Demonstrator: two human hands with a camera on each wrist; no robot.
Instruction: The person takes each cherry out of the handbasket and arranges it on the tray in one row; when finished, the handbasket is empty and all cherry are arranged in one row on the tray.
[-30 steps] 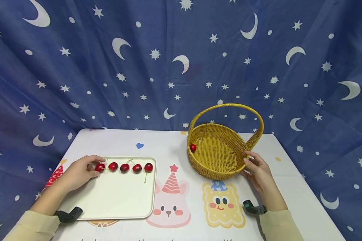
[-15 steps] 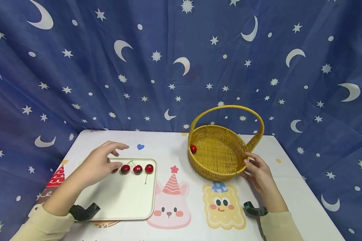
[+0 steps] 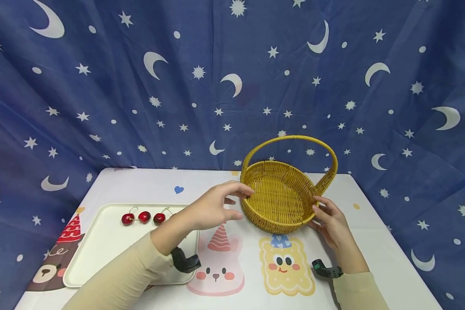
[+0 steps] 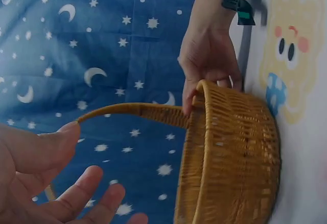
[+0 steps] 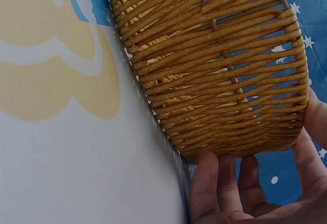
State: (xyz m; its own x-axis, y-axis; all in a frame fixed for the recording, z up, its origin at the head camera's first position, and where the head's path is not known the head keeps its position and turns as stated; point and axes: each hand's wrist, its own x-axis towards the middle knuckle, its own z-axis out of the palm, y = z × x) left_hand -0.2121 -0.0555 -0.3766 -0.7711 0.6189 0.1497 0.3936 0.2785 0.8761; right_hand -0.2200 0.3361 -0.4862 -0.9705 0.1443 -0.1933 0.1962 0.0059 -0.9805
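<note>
My left hand (image 3: 215, 207) hovers at the left rim of the wicker basket (image 3: 279, 224), fingers spread and a gap between thumb and fingertips. Nothing shows in that left hand (image 4: 56, 173) in its wrist view either. My right hand (image 3: 331, 221) grips the basket's right rim near the handle base. In the right wrist view, the right fingers (image 5: 227, 188) lie against the woven wall, with the thumb up at the rim. Three dark red cherries (image 3: 144, 217) with stems show in a row on a cream tray (image 3: 100, 249); my left forearm hides the tray's right part.
The basket's tall arched handle (image 3: 294, 137) rises over its opening. A white cloth (image 3: 213, 181) printed with cartoon figures covers the table. Behind it hangs a blue curtain (image 3: 193, 86) with moons and stars.
My left hand has moved right from the tray's left cherry, over the row, to the basket's left rim, now covering the cherry seen inside the basket. My right hand stays on the rim.
</note>
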